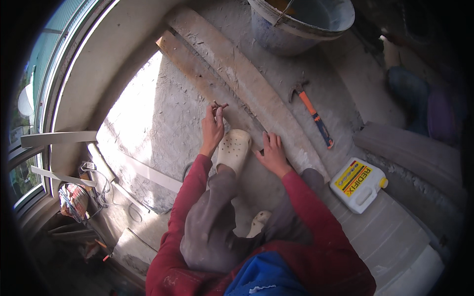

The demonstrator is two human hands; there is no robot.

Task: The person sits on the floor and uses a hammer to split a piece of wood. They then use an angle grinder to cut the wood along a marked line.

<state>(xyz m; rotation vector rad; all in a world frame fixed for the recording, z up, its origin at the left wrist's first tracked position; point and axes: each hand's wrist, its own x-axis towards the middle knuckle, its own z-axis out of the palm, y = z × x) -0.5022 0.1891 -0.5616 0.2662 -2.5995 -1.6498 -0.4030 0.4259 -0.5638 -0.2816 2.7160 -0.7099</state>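
i see rough, dusty wood planks (232,74), a matt plastic clog (234,148), and a hammer (312,113) with a glossy orange grip.

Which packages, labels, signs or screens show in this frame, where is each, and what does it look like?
Jug: lies on its side on the pale boards right of the person's right hand; squat, white plastic, with a yellow cap at its right end.
Label: on the jug's upward face; a yellow rectangle with a red band and dark print.
No signs or screens show.
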